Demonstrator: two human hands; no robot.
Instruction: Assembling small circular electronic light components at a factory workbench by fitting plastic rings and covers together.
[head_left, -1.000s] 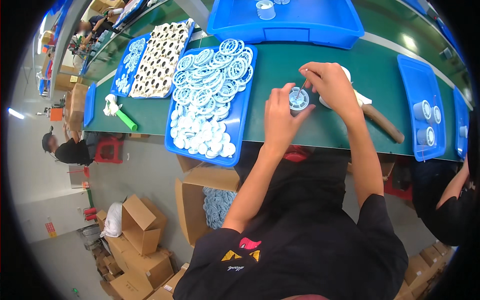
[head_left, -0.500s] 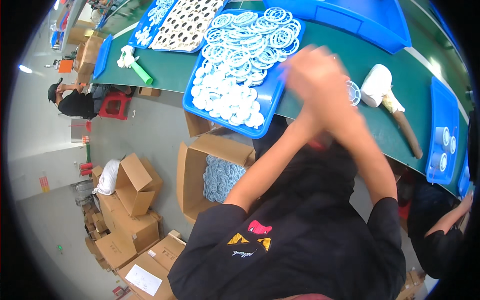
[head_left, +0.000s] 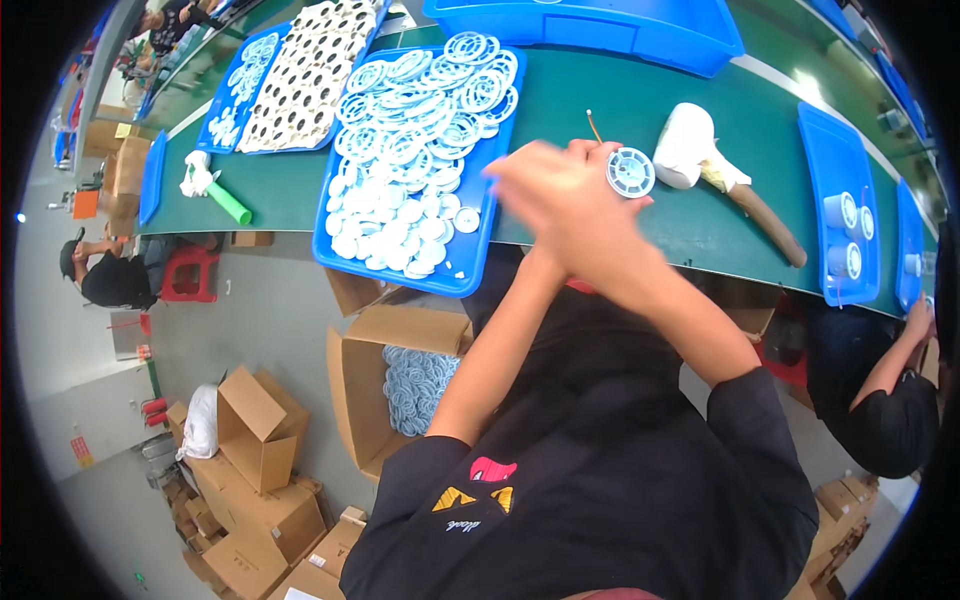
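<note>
My forearms cross over the green bench. My left hand (head_left: 598, 150) shows from beneath the right one, fingers curled round the rim of a pale spoked disc (head_left: 630, 173). A thin brownish stick (head_left: 593, 125) rises beside those fingers. My right hand (head_left: 545, 195) is smeared by motion; it reaches leftward, close to the right edge of a blue tray (head_left: 478, 235). Whether it holds something cannot be told. Light-blue spoked rings (head_left: 405, 100) are heaped in the tray's far part, and small white round pieces (head_left: 395, 220) in the near part.
Right of the disc lies a white-headed mallet (head_left: 686, 145) with a wooden handle. A blue tray (head_left: 835, 135) with white spools is farther right. A green-handled hammer (head_left: 230, 205) lies left. Below stands an open carton (head_left: 355, 400) of rings. Co-workers sit at both sides.
The whole view has shifted, so the bench appears farther left. My left hand's fingers now show around the spoked disc. My right hand, blurred in both frames, has come down nearer me.
</note>
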